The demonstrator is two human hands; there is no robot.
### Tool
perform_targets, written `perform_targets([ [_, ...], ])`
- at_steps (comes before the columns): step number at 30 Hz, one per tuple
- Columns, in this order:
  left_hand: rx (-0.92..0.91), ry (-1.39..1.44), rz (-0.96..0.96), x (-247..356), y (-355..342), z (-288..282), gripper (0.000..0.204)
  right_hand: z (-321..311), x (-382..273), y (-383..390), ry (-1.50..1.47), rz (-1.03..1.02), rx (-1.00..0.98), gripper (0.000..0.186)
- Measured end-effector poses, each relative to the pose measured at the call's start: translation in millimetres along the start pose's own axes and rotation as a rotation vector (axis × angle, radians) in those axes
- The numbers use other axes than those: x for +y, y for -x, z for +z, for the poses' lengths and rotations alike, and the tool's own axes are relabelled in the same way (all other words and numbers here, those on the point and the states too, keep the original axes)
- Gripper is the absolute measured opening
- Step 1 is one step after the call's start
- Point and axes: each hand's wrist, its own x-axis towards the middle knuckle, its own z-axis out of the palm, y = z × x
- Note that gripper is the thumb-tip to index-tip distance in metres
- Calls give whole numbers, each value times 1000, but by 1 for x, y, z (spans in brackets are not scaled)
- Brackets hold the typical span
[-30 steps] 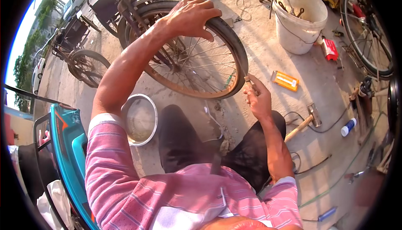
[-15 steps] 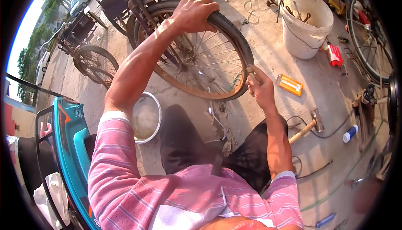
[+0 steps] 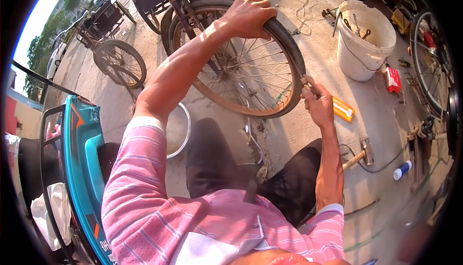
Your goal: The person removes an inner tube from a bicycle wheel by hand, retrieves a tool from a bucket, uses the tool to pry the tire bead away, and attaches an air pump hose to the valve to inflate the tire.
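Observation:
A tricycle's spoked wheel [image 3: 255, 106] stands before me, with rusty-brown rim and black tyre [image 3: 295, 55]. My left hand [image 3: 250, 18] is wrapped over the top of the tyre, fingers closed round it. On the tyre's right side, my right hand [image 3: 318, 102] pinches a small tan piece [image 3: 303, 80] against or close to the tyre's edge; its kind is too small to tell. A yellow-orange box [image 3: 343, 109] lies on the ground just beyond the right hand, partly hidden by it.
A white bucket [image 3: 359, 62] holding tools stands to the right, beside a red box [image 3: 393, 80]. A hammer [image 3: 367, 151] and a white-and-blue tube [image 3: 402, 170] lie nearer. A round white basin [image 3: 185, 130] sits by my left knee; a teal vehicle [image 3: 79, 154] stands left.
The view has turned a little, so most things sit farther right in the picture. Both hands keep their places on the wheel, and the right hand now covers part of the yellow-orange box.

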Motion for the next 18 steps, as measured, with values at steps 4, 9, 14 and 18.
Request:
perform_targets([
  [4, -28, -18, 16, 6, 2, 5, 49, -18, -30, -27, 138, -28, -117, 47],
  [9, 19, -38, -33, -3, 11, 3, 49, 15, -29, -16, -92, 51, -61, 46],
  [14, 9, -36, 8, 5, 4, 11, 48, 75, 13, 4, -272, -50, 241, 44],
  [18, -37, -64, 32, 13, 1, 11, 45, 61, 14, 7, -185, -42, 211, 46],
])
